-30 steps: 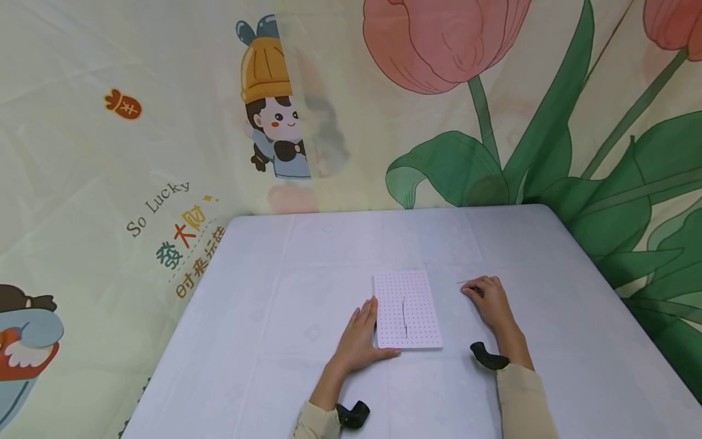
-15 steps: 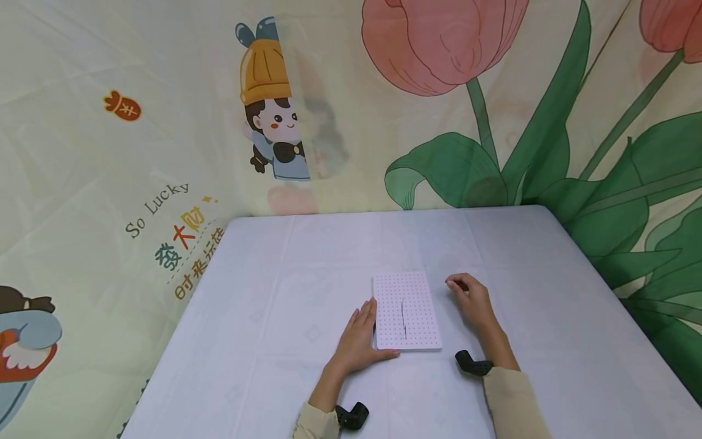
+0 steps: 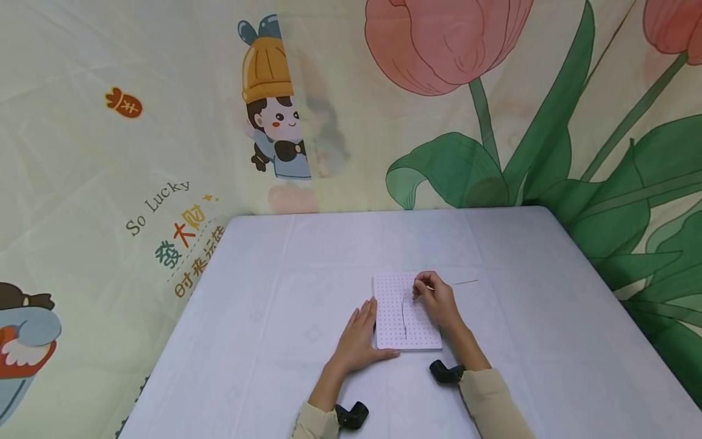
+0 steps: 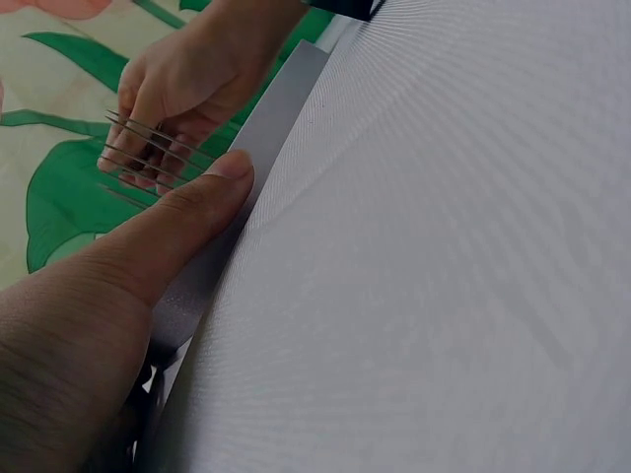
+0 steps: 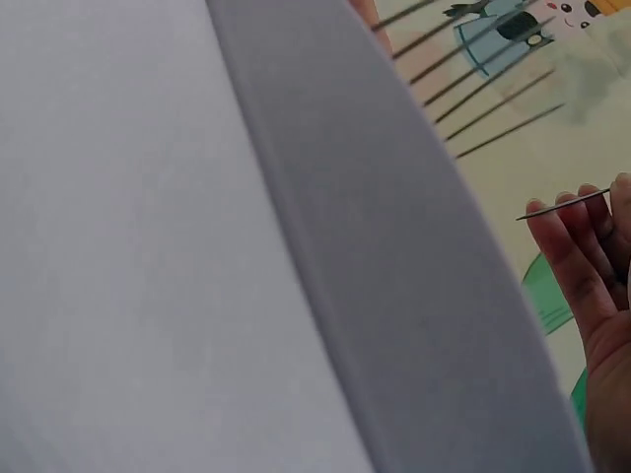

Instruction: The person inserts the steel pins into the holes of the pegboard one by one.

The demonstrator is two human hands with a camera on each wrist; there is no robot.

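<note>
A white perforated board (image 3: pixel 422 323) lies on the table, with several thin dark sticks (image 3: pixel 403 317) standing in a row in its holes. My left hand (image 3: pixel 355 344) steadies the board, its fingers laid along the left side and its thumb at the near edge. In the left wrist view the thumb (image 4: pixel 187 222) rests against the board's edge. Over the upper right part of the board, my right hand (image 3: pixel 437 302) pinches a thin pointed stick (image 5: pixel 542 213) between thumb and fingertips. Whether that stick's tip touches the board cannot be seen.
Another thin stick (image 3: pixel 466 281) lies on the white tablecloth (image 3: pixel 307 274), right of the board. Black camera mounts (image 3: pixel 353 416) sit on both wrists. A printed cloth with tulips (image 3: pixel 444 46) hangs behind the table.
My right hand has moved left from the table beside the board to above its upper right part, bringing a stick along. The lying stick shows again. My left hand has stayed put.
</note>
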